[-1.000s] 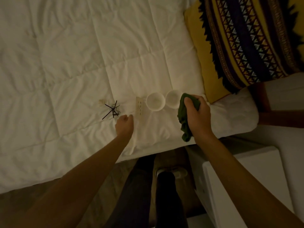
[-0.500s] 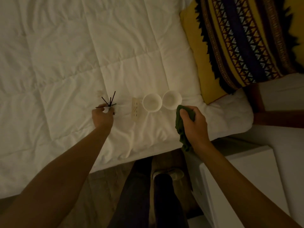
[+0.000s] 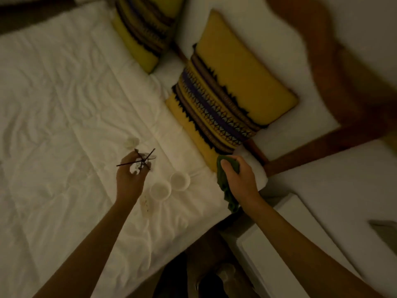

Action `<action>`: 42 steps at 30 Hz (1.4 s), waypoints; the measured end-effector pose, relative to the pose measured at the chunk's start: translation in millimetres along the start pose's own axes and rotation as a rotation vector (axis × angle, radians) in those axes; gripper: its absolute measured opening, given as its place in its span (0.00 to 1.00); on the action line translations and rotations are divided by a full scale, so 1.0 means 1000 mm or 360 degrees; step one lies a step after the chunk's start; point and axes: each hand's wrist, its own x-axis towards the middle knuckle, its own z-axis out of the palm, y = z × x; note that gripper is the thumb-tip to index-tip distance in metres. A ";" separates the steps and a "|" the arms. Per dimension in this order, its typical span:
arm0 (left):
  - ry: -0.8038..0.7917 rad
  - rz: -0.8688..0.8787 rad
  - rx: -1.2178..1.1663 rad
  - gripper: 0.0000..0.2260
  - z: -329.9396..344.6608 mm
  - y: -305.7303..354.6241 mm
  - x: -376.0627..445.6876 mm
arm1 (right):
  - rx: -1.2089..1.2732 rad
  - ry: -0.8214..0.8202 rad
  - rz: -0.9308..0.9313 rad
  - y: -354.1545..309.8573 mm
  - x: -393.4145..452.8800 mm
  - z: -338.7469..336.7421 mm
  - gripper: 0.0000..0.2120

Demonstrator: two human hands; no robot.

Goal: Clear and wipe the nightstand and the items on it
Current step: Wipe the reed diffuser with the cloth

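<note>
My left hand (image 3: 131, 179) holds a small clear diffuser bottle with several dark reed sticks (image 3: 140, 161), lifted a little above the white duvet (image 3: 64, 125). Two white round cups (image 3: 160, 190) (image 3: 180, 180) sit side by side on the duvet just right of that hand. A flat pale strip (image 3: 146, 203) lies on the duvet below the nearer cup. My right hand (image 3: 238, 179) grips a dark green cloth (image 3: 225, 190) near the bed's corner. A small crumpled white object (image 3: 131, 142) lies beyond the sticks. The white nightstand (image 3: 279, 239) stands at the lower right.
Two yellow patterned pillows (image 3: 232, 97) (image 3: 144, 33) lie at the head of the bed against white pillows. A wooden headboard (image 3: 335, 100) runs along the right. My legs and a shoe (image 3: 214, 280) stand on the floor between the bed and the nightstand.
My left hand reached the reed sticks, took hold and lifted them off the duvet. The view swung so the pillows and headboard show. My right hand kept its grip on the cloth.
</note>
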 end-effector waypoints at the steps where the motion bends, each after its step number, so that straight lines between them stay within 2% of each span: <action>1: -0.0113 0.0059 -0.0082 0.15 0.011 0.034 0.007 | 0.0029 0.0040 -0.0034 -0.014 -0.001 -0.013 0.05; 4: -0.0470 0.0110 -0.0345 0.12 0.049 0.131 0.020 | 0.0088 0.0161 -0.0126 -0.056 -0.006 -0.057 0.09; 8: -0.0920 0.0322 -0.0500 0.08 0.102 0.255 0.012 | 0.0163 0.0447 -0.0325 -0.109 -0.022 -0.124 0.04; 13: -0.1397 0.0642 -0.0607 0.10 0.161 0.390 -0.025 | 0.0292 0.0882 -0.0545 -0.166 -0.051 -0.219 0.08; 17: -0.1724 0.0743 -0.0782 0.13 0.197 0.474 -0.072 | 0.0260 0.1238 -0.0783 -0.199 -0.090 -0.289 0.05; 20: -0.1749 0.0822 -0.0786 0.10 0.213 0.516 -0.103 | 0.0100 0.1429 -0.0918 -0.213 -0.121 -0.321 0.05; 23: -0.1712 0.0907 -0.0787 0.10 0.226 0.549 -0.133 | 0.0083 0.1552 -0.0980 -0.223 -0.152 -0.347 0.09; 27: -0.1839 0.0960 -0.0877 0.09 0.242 0.578 -0.179 | 0.0067 0.1734 -0.1090 -0.241 -0.189 -0.374 0.07; 31: -0.1733 0.1061 -0.0961 0.11 0.249 0.601 -0.213 | -0.0026 0.1860 -0.1168 -0.256 -0.210 -0.384 0.05; 33: -0.1663 0.1253 -0.0962 0.11 0.249 0.610 -0.225 | 0.0080 0.1895 -0.1125 -0.263 -0.220 -0.393 0.06; 36: -0.1640 0.1525 -0.0942 0.11 0.243 0.617 -0.244 | 0.0441 0.1920 -0.0997 -0.273 -0.234 -0.409 0.10; 38: -0.1516 0.1557 -0.0993 0.12 0.241 0.621 -0.255 | 0.0575 0.1906 -0.0977 -0.278 -0.239 -0.410 0.11; 42: -0.1124 0.1337 -0.1099 0.18 0.244 0.637 -0.259 | 0.0447 0.1908 -0.1017 -0.280 -0.238 -0.387 0.07</action>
